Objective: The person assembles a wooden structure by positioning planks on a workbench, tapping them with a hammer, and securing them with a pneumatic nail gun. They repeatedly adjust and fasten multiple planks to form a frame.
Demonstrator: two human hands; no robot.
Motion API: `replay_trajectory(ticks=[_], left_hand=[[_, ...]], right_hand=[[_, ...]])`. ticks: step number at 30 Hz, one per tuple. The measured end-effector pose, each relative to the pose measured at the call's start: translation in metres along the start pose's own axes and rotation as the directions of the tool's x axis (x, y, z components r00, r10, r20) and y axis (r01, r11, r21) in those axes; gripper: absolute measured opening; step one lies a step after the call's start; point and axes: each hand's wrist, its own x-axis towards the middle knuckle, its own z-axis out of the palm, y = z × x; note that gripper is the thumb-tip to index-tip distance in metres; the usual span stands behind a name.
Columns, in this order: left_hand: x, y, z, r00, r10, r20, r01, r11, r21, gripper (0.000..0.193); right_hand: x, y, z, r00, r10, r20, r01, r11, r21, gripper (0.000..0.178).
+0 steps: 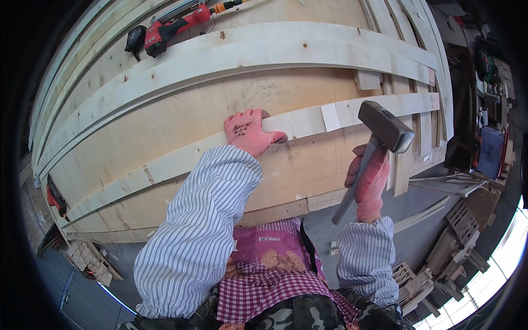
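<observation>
My left hand (pixel 250 133), in a pink work glove, grips a long pale wooden slat (pixel 303 122) that lies across the plywood panel (pixel 269 184). Its fingers reach over the slat's far edge, with the thumb lying along it to the right. A white rectangular piece (pixel 330 117) sits on the slat to the right of that hand. My right hand (pixel 371 184), gloved the same way, is closed around the grey handle of a hammer (pixel 386 126). The hammer is raised above the panel's right part, its metal head up and the handle slanting down to the left.
A wider board (pixel 236 58) runs across the panel farther away, with a red and black power tool (pixel 179 27) beyond it. Another red tool (pixel 55 198) lies at the left end. Crosswise slats cluster at the right. Wooden pallets (pixel 465 223) and a blue case (pixel 489 152) stand beyond.
</observation>
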Motion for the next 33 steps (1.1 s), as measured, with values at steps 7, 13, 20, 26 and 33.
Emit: replay_trajectory(ticks=[7, 13, 20, 26, 33], left_hand=[[0.002, -0.003, 0.005, 0.995, 0.025, -0.099, -0.030, 0.998, -0.048, 0.067], [-0.010, 0.002, 0.020, 0.964, -0.013, -0.264, 0.013, 1.000, -0.001, 0.088], [-0.004, 0.007, 0.025, 0.977, -0.165, -0.137, 0.162, 0.986, -0.035, 0.107], [-0.005, 0.005, 0.026, 0.982, -0.134, -0.131, 0.130, 0.991, -0.039, 0.107], [-0.002, 0.005, 0.029, 0.981, -0.150, -0.124, 0.152, 0.988, 0.001, 0.108]], right_hand=[[0.019, 0.008, 0.006, 0.971, 0.200, 0.135, -0.170, 0.964, -0.203, 0.059], [0.002, -0.010, -0.026, 0.999, -0.007, 0.049, 0.010, 0.998, -0.060, 0.057], [0.020, 0.026, 0.020, 0.996, 0.035, 0.077, -0.014, 0.963, -0.268, 0.044], [0.025, 0.007, 0.007, 0.985, 0.036, 0.168, -0.001, 0.979, -0.202, 0.041], [0.011, 0.040, 0.005, 0.992, 0.096, 0.082, -0.106, 0.985, 0.139, 0.035]])
